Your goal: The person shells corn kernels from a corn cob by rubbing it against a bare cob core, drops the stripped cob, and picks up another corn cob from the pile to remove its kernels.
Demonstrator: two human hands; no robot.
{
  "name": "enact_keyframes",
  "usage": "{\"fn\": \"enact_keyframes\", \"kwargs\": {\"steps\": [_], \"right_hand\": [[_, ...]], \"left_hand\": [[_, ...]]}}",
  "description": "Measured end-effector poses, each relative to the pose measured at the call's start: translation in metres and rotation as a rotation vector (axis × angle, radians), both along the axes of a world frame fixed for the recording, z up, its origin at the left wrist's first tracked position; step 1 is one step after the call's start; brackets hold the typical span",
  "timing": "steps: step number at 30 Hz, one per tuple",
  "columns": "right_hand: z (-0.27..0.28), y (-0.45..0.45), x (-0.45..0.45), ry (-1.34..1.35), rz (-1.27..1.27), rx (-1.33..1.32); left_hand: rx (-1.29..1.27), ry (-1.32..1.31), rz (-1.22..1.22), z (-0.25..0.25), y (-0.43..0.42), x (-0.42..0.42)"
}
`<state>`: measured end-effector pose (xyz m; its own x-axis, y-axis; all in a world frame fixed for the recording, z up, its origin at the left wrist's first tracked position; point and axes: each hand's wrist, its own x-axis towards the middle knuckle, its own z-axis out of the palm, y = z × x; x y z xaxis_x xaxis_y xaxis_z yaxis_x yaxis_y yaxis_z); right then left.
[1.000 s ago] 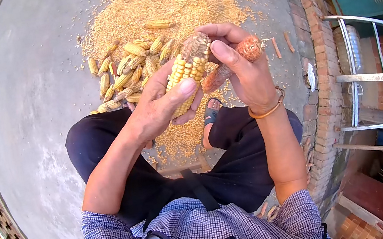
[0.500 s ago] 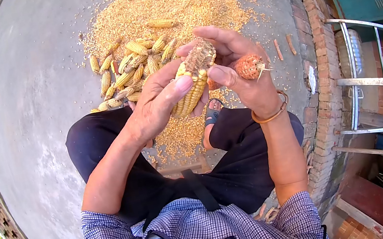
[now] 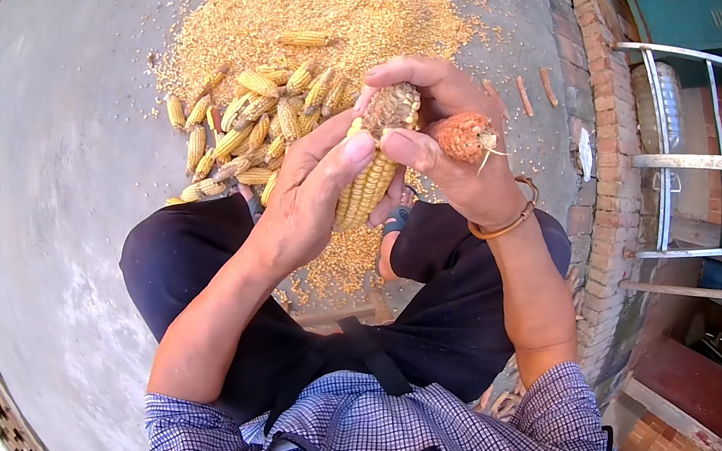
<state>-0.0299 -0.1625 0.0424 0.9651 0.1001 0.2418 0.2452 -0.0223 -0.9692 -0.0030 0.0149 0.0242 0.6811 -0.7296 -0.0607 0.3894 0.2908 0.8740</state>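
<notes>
My left hand [image 3: 292, 201] is closed round an ear of corn [image 3: 363, 193], its thumb lying along the kernels. The ear's lower part still carries yellow kernels, while its upper end is bare and brownish. A reddish stripped corn cob [image 3: 464, 135] is tucked in my right hand [image 3: 461, 182], between thumb and palm. That hand's thumb presses on the ear beside the left thumb, and its fingers curl behind the ear's top. Part of the ear is hidden by both hands.
Beyond my hands lies a pile of unshelled corn ears [image 3: 254, 129], with a wide heap of loose kernels [image 3: 296, 7] behind it. More kernels [image 3: 343, 262] lie between my feet. Stripped cobs [image 3: 524, 95], a brick edging [image 3: 606, 137] and a metal frame [image 3: 703, 157] are on the right.
My right thumb has shifted left, closer to the left thumb on the ear. The ear has turned slightly, and the red cob's end has tilted lower.
</notes>
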Motion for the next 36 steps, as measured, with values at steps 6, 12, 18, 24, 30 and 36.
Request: {"fn": "enact_keyframes", "kwargs": {"steps": [6,12,18,24,30,36], "right_hand": [[0.008,0.021,-0.008,0.208,-0.128,0.143],[-0.003,0.022,-0.007,0.164,-0.258,-0.034],[-0.005,0.006,-0.004,0.351,-0.135,0.405],[-0.01,0.004,0.001,0.298,-0.124,0.292],[-0.005,0.002,-0.002,0.341,-0.057,0.356],[-0.011,0.003,-0.003,0.31,-0.007,0.325]], "left_hand": [[-0.06,0.184,0.038,-0.006,-0.009,-0.004],[0.089,0.263,0.022,-0.004,-0.017,-0.003],[0.014,0.367,0.02,0.001,-0.014,0.0],[-0.068,0.461,0.019,0.005,-0.008,0.002],[-0.108,0.36,-0.019,-0.003,-0.003,0.003],[-0.103,0.281,0.125,0.004,-0.003,0.004]]}}
